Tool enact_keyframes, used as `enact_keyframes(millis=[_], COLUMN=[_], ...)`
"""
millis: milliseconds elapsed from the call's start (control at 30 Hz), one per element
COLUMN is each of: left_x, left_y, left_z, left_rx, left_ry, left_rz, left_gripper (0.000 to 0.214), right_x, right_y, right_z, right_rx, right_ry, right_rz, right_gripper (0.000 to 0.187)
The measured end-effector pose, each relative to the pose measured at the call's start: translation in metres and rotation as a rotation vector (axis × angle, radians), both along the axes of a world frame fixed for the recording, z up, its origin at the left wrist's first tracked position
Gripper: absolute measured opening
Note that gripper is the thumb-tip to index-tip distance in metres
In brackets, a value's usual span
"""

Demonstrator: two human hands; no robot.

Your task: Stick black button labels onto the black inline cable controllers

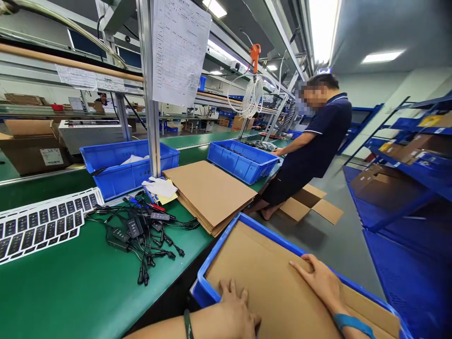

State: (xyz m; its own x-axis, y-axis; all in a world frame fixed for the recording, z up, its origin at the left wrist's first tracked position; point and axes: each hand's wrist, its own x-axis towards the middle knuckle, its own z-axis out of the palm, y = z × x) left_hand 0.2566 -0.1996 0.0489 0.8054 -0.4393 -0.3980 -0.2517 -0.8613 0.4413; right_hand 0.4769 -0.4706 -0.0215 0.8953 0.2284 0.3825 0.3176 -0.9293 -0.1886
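Note:
A flat cardboard sheet (268, 268) lies inside a blue plastic bin (208, 278) at the bench's front edge. My left hand (235, 306) rests on the sheet near the bin's left side, fingers spread and bent with the tips down on the cardboard. Along the far right side, my right hand (323, 282) lies on the sheet, thumb stretched out and the other fingertips by the bin's rim. Neither hand is closed round anything. What lies under the sheet is hidden.
On the green bench (88, 292) are black cabled controllers (134, 228), label sheets (45, 221), stacked cardboard sheets (212, 193) and two blue bins, one left (116, 183), one right (243, 162). A co-worker (325, 127) stands beyond, near an open carton (303, 205). Blue shelving (406, 188) stands right.

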Motion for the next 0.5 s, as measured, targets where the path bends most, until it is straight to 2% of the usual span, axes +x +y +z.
enact_keyframes(millis=[133, 300, 400, 500], left_x=[0.005, 0.02, 0.021, 0.009], left_y=[-0.004, 0.002, 0.006, 0.015], left_z=[0.007, 0.015, 0.01, 0.001], left_rx=[0.067, 0.117, 0.11, -0.011], left_ry=[0.153, 0.309, 0.214, -0.05], left_rz=[0.004, -0.003, -0.005, -0.026], left_gripper=[0.088, 0.084, 0.077, 0.072], right_x=[-0.014, -0.015, -0.025, -0.044], right_y=[0.004, 0.012, 0.023, 0.037], right_z=[-0.025, -0.031, -0.028, -0.016], right_rx=[-0.049, -0.106, -0.088, -0.009], right_ry=[-0.093, -0.011, -0.003, -0.022], right_rz=[0.0, 0.06, -0.002, -0.019], right_gripper=[0.048, 0.044, 0.049, 0.049])
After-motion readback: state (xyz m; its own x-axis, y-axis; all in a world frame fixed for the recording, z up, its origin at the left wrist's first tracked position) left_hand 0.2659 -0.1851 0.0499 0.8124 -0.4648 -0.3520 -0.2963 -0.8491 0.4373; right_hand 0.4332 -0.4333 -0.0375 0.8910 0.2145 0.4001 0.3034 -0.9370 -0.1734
